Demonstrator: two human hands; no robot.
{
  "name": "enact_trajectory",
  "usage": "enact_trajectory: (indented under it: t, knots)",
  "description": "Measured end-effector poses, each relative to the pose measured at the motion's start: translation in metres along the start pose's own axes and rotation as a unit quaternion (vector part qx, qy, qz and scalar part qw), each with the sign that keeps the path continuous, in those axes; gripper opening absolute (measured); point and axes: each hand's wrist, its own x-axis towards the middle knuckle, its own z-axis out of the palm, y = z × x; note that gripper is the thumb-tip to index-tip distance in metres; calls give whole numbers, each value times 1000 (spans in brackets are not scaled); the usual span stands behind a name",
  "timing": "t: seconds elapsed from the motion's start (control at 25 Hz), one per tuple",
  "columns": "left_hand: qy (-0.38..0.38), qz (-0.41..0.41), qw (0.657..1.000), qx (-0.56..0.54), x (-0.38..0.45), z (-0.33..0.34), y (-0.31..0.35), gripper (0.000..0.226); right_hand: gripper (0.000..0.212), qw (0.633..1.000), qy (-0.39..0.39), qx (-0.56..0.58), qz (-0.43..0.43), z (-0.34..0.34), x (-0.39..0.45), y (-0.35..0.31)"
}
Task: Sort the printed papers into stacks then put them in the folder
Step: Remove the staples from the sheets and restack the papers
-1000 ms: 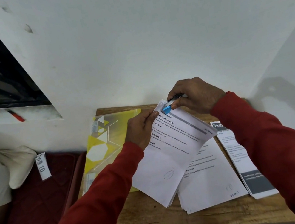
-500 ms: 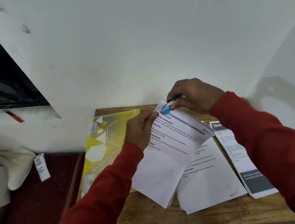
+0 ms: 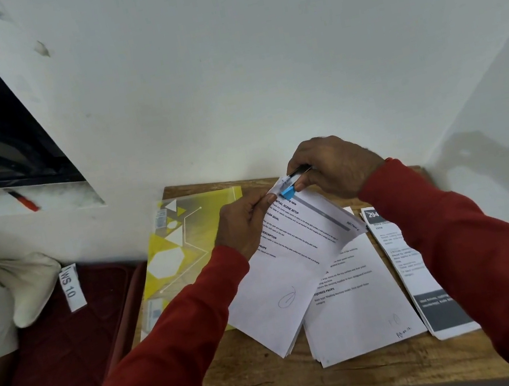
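My left hand (image 3: 246,223) pinches the top left edge of a printed paper stack (image 3: 291,274), lifted at an angle over the wooden table (image 3: 279,382). My right hand (image 3: 333,167) grips a blue binder clip (image 3: 288,191) by its black metal handles, at the stack's top corner. A second stack of printed papers (image 3: 359,310) lies flat below it. A third stack with dark grey bands (image 3: 436,303) lies at the right, partly under my right sleeve. The yellow patterned folder (image 3: 181,250) rests on the table's left side.
The table stands against a white wall in a corner. To the left is a dark red mattress (image 3: 56,347) with a white pillow (image 3: 27,284) and a "WS 10" label (image 3: 71,288). A red-handled tool (image 3: 23,201) lies on the window ledge.
Both hands stay at the stack's top corner. The blue clip sits slightly further onto the paper corner; the stack has barely moved.
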Motion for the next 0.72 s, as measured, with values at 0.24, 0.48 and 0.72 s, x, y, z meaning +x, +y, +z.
enact_trajectory:
  t: [0.24, 0.48, 0.72]
  knots:
    - [-10, -1, 1000, -1, -4, 1, -2, 23, 14, 998, 47, -15, -31, 14, -5, 5]
    - [-14, -67, 996, -49, -8, 0, 0, 17, 23, 988, 44, 141, 53, 12, -21, 16]
    - [34, -189, 965, -180, -8, -3, -3, 13, 28, 775, 258, 470, 334, 46, -67, 29]
